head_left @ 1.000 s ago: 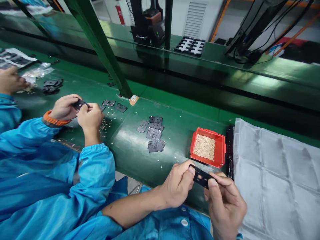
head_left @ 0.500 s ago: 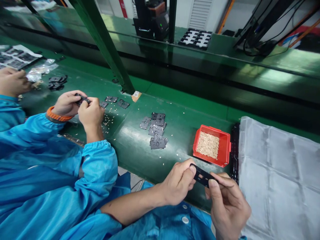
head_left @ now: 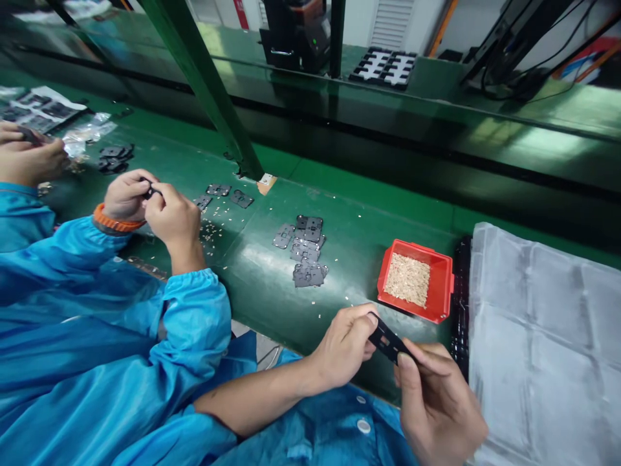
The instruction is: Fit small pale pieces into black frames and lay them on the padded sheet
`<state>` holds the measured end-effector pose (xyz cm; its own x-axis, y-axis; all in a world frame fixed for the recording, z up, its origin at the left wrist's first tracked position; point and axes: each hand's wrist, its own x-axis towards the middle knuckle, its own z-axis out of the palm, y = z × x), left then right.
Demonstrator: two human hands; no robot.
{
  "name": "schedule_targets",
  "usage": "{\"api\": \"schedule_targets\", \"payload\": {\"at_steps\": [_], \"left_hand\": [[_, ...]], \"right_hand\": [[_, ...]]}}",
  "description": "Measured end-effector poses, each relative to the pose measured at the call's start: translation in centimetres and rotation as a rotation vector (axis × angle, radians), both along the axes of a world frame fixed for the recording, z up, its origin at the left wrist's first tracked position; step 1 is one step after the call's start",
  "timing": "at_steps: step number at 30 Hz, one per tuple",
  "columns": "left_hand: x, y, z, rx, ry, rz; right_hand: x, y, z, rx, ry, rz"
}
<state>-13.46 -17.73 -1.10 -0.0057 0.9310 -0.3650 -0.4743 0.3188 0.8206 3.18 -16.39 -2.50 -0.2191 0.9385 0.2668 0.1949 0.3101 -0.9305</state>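
**One black plate [head_left: 388, 340] in hand, work on it apparently under way**

The green bench [head_left: 349, 239] runs from left to right in front of me, and a whitish compartmented tray [head_left: 557, 310] lies at my right. On the left, a co-worker in blue sleeves bends both hands [head_left: 172, 217] to a dark part of their own.

My left hand [head_left: 342, 346] pinches the far left end of the black plate between thumb and fingers; my right hand [head_left: 441, 401] grips its near right end the same way. The plate sits tilted above the near edge of the bench, just short of the red bin [head_left: 439, 285].

Farther left, a loose cluster of dark plates [head_left: 310, 275] lies on the bench, some overlapping. I cannot tell whether those are finished or waiting, so I can't put a count on what's done.

Pale chips [head_left: 406, 278] cover the floor of the bin, so I judge the supply far from used up. A few stray ones dot the bench. Small light spots show in my plate; whether they are openings or seated chips, I cannot tell.
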Motion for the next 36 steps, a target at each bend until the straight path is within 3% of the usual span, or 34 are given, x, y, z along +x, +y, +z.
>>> {"api": "schedule_targets", "payload": {"at_steps": [2, 6, 10, 14, 22, 27, 31, 36], "left_hand": [[0.1, 0.0, 0.3, -0.023, 0.035, 0.027], [-0.2, -0.5, 0.7, 0.053, 0.317, 0.058], [-0.5, -1.2, 0.1, 0.164, 0.549, 0.059], [-0.7, -1.6, -0.5, 0.235, 0.611, 0.062], [-3.2, -2.4, 0.7, 0.102, 0.437, -0.096], [-4.2, -2.4, 0.4, 0.051, 0.435, -0.040], [-5.2, -2.2, -0.4, 0.025, 0.505, 0.012], [-8.3, -3.2, -1.1, 0.089, 0.706, 0.018]], "right_hand": [[-0.1, 0.1, 0.2, -0.047, 0.012, 0.014], [-0.5, 0.7, 1.0, -0.346, 0.123, 0.029], [-1.2, 0.9, 0.8, -0.511, 0.238, 0.015], [-1.9, 1.1, 0.1, -0.528, 0.295, -0.052], [-3.4, 2.0, 0.3, -0.640, 0.208, -0.084], [-4.5, 2.0, 0.1, -0.665, 0.162, -0.077], [-5.5, 1.9, -0.5, -0.624, 0.085, -0.054], [-7.9, 2.2, -1.0, -0.529, -0.014, 0.067]]}}
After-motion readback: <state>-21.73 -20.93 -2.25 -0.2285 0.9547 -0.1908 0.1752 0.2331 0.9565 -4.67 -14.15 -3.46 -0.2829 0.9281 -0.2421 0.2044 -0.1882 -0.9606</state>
